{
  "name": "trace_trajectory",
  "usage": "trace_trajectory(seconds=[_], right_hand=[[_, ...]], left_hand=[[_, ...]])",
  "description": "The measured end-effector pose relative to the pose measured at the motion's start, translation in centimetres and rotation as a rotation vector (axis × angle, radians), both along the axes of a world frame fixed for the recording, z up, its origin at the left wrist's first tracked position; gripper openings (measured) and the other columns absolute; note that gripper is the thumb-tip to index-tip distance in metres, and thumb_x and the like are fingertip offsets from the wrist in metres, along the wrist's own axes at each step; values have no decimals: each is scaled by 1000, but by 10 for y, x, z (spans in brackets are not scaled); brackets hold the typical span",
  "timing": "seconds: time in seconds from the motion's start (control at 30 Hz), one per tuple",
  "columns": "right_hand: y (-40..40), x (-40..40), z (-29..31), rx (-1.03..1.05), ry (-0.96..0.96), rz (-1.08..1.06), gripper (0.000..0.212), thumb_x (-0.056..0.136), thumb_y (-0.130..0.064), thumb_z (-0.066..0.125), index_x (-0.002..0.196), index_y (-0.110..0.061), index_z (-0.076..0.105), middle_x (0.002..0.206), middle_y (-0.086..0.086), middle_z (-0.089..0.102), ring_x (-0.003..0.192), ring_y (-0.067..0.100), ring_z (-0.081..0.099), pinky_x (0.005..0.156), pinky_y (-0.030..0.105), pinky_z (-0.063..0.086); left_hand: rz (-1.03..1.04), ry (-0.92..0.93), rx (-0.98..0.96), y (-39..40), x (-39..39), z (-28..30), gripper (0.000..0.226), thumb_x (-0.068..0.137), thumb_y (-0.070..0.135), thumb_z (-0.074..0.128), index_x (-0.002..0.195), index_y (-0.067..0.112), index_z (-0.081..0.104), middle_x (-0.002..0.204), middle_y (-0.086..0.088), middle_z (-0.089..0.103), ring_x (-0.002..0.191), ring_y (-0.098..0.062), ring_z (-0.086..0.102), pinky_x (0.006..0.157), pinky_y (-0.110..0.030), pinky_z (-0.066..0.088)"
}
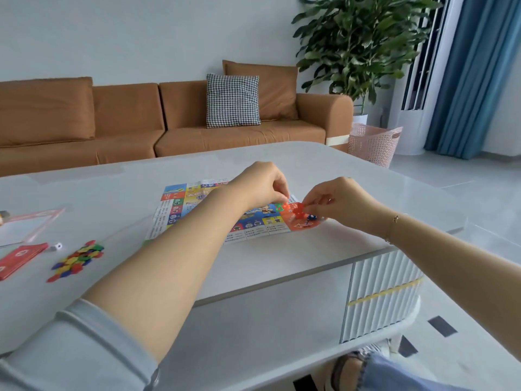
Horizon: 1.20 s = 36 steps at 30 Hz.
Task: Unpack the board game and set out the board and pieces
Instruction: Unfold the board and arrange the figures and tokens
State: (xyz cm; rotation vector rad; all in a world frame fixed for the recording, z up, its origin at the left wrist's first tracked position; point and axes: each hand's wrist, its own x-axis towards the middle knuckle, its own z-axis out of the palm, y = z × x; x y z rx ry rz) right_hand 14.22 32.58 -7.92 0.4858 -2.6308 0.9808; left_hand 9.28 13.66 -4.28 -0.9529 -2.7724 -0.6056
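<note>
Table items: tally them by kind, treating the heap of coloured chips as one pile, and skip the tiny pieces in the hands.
Game board: 1
Pile of coloured chips: 1
Die: 1
Red card stack: 1
Clear zip bag: 1
Total: 5

Pale blue sleeve [93, 342], thin bracelet [392, 228]

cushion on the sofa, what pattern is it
Black-and-white houndstooth cushion, shown in the head view.

Multicoloured board [180, 207]; red cards [19, 256]; houndstooth cushion [232, 100]; tan sofa [127, 114].
</note>
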Motion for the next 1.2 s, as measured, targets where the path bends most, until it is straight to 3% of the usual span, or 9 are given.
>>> trace_trajectory(seconds=[0.23, 0.4, 0.53, 0.6, 0.8, 1.03, 1.2], right_hand=[[-3, 0, -2, -48, -54, 50, 9, 77, -10, 75, 81, -18, 73, 74, 0, 71, 63, 7, 62, 66, 22, 52], [7, 4, 1, -78, -84, 67, 26, 74, -15, 79, 98, -13, 71, 86, 5, 72, 70, 13, 66, 71, 22, 53], [13, 5, -4, -3, -75, -1, 9, 74, -24, 79, 80, -24, 73, 78, 0, 70, 63, 6, 56, 63, 21, 46], [14, 4, -6, 15, -72, -28, 7, 74, -24, 78, 76, -25, 72, 73, -5, 66, 59, 1, 51, 57, 14, 42], [11, 3, -7, 40, -57, 26, 12, 76, -23, 77, 85, -15, 76, 77, -8, 64, 63, 0, 48, 60, 9, 39], [14, 5, -7, 20, -58, 51, 14, 76, -20, 77, 87, -11, 76, 77, -9, 63, 63, -2, 48, 59, 8, 37], [21, 7, -1, 12, -199, 85, 16, 75, -26, 78, 90, -23, 76, 88, 1, 70, 68, -1, 49, 64, 10, 39]], left_hand=[[-13, -38, -11, 3, -1, -7, 12, 79, 14, 74, 91, 15, 76, 87, 0, 73, 79, -9, 66, 78, -28, 54], [-24, -51, -6, 3, -2, -9, 12, 80, 16, 73, 92, 16, 75, 86, 1, 72, 79, -10, 66, 80, -31, 55], [-47, -49, 11, 6, -2, -10, 12, 80, 14, 72, 92, 15, 76, 88, 0, 71, 80, -11, 66, 81, -32, 55], [-60, -44, 29, 9, -2, -11, 13, 80, 12, 72, 92, 13, 76, 87, -1, 70, 79, -11, 66, 80, -30, 55], [-99, -70, 66, 13, -1, -12, 12, 83, 11, 69, 92, 13, 76, 80, 2, 64, 72, -3, 61, 72, -19, 52], [-127, -139, 128, 15, -2, -14, 10, 81, 11, 71, 90, 14, 76, 80, 3, 66, 74, -8, 66, 79, -30, 56], [-132, -136, 125, 15, -1, -14, 12, 81, 11, 71, 92, 13, 75, 80, 4, 64, 72, -4, 63, 79, -27, 55]])
